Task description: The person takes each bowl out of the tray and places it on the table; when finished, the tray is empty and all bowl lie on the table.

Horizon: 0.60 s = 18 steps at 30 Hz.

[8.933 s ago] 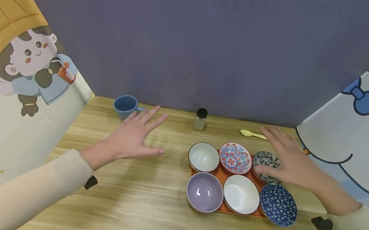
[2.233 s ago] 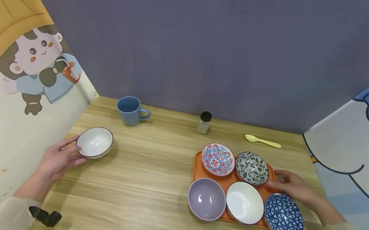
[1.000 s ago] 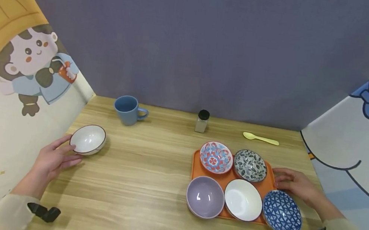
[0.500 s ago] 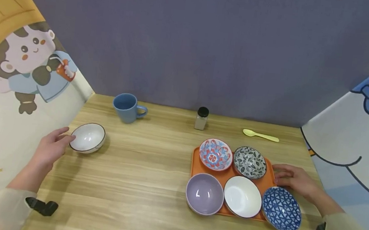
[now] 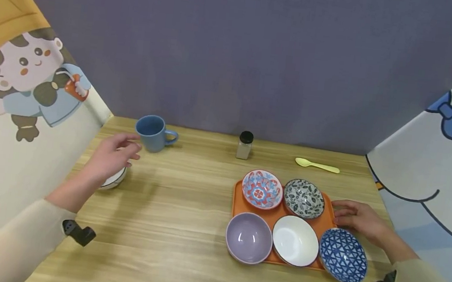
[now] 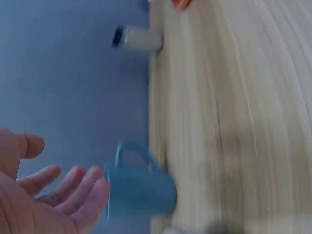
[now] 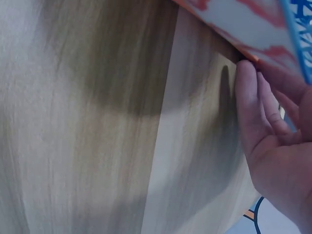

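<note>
My left hand [image 5: 110,161] hangs in the air over the white bowl [image 5: 114,180] at the table's left, hiding most of it. Its fingers are loosely bent and hold nothing; in the left wrist view they are close to the blue mug [image 6: 141,192]. In the head view the mug [image 5: 151,133] stands upright, handle to the right. My right hand [image 5: 362,222] grips the right edge of the orange tray [image 5: 327,221] with thumb and fingers. The tray bears a red-and-blue patterned bowl [image 5: 262,190], a leaf-patterned bowl [image 5: 304,199], a purple bowl [image 5: 249,238], a larger white bowl [image 5: 295,241] and a blue patterned bowl [image 5: 343,256].
A small jar with a black lid [image 5: 244,145] stands by the back wall. To its right lies a yellow spoon [image 5: 317,165]. The blue patterned bowl overhangs the tray's front right corner. Printed walls [image 5: 395,182] bound both sides of the wooden table [image 5: 165,245].
The left hand carried the white bowl from the tray to the table's left, let go of it, then rose toward the mug. The right hand came to the tray's edge and stays there.
</note>
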Available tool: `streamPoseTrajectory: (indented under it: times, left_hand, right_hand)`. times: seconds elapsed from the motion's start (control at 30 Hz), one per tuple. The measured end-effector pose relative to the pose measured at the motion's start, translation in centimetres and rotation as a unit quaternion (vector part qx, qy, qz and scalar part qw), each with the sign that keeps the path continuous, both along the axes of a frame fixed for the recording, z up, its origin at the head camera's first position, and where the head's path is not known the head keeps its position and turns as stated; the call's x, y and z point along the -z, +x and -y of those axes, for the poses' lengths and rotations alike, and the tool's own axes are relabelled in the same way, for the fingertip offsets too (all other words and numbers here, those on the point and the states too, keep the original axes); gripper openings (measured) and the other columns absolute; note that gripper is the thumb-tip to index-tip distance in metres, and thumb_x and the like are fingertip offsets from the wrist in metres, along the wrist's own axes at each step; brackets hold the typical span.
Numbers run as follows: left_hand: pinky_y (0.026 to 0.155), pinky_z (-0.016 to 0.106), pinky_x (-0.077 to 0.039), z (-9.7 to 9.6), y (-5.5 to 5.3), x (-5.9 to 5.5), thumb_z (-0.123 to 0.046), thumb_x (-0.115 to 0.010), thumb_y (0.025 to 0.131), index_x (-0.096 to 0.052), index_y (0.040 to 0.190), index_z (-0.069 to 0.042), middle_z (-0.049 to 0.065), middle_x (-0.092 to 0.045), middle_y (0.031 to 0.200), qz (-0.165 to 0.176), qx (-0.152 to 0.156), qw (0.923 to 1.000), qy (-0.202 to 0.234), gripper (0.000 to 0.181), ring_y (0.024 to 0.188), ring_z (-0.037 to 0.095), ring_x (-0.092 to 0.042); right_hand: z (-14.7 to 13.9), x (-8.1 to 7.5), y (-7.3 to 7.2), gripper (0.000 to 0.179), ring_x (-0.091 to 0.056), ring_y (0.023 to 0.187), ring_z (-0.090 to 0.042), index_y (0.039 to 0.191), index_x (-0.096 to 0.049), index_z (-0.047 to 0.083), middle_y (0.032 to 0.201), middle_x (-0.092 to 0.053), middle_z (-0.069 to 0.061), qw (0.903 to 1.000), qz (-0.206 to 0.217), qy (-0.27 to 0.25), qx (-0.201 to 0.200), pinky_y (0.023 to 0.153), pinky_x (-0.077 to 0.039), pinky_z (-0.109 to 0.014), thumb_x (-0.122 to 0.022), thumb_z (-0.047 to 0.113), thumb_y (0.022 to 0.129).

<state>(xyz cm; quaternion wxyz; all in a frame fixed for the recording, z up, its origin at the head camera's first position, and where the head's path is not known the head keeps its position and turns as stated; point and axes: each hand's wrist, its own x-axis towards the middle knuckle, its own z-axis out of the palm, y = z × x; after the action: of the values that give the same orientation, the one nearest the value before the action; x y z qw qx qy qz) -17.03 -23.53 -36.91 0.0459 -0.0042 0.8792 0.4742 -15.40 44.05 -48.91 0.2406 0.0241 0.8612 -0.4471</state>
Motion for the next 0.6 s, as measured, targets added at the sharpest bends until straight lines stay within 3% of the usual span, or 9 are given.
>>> streamPoseTrajectory:
  times: [0.13, 0.27, 0.43, 0.6]
  left_hand:
    - [0.089, 0.038, -0.064, -3.8, -1.1, 0.7, -0.028, -0.048, 0.109, -0.04, 0.156, -0.006, 0.024, -0.06, 0.138, 0.07, 0.069, 0.9931, 0.064, 0.053, 0.113, 0.033, -0.069]
    - [0.1, 0.049, -0.06, -7.7, -2.0, 2.4, -0.023, -0.048, 0.108, -0.038, 0.158, -0.008, 0.027, -0.054, 0.146, 0.129, 0.12, 0.9739, 0.143, 0.052, 0.125, 0.042, -0.063]
    - [0.106, 0.054, -0.055, -12.6, -3.0, 4.4, -0.019, -0.053, 0.106, -0.038, 0.158, -0.011, 0.027, -0.049, 0.152, 0.185, 0.138, 0.9476, 0.221, 0.054, 0.126, 0.04, -0.063]
    - [0.106, 0.058, -0.053, -16.5, -3.4, 6.2, -0.018, -0.058, 0.104, -0.04, 0.157, -0.01, 0.026, -0.048, 0.153, 0.216, 0.143, 0.9329, 0.249, 0.057, 0.126, 0.043, -0.062]
  right_hand:
    - [0.3, -0.1, 0.3, 0.066, -0.07, 0.105, -0.029, 0.151, -0.04, -0.008, 0.126, -0.065, -0.029, 1.0, -0.004, 0.002, -0.001, 0.084, -0.066, -0.039, -0.071, 0.013, 0.096]
    - [0.5, 0.2, 0.6, 0.067, -0.069, 0.109, -0.032, 0.151, -0.041, -0.008, 0.129, -0.064, -0.03, 0.9999, -0.012, 0.004, 0.001, 0.084, -0.066, -0.037, -0.071, 0.017, 0.097]
    - [0.5, 0.4, 0.9, 0.064, -0.067, 0.112, -0.033, 0.152, -0.04, -0.008, 0.131, -0.062, -0.03, 0.9998, -0.017, 0.004, 0.006, 0.085, -0.065, -0.033, -0.067, 0.015, 0.099]
    - [0.4, 0.4, 1.1, 0.063, -0.067, 0.114, -0.032, 0.153, -0.039, -0.007, 0.133, -0.062, -0.029, 0.9998, -0.012, 0.006, 0.013, 0.086, -0.064, -0.033, -0.065, 0.015, 0.101]
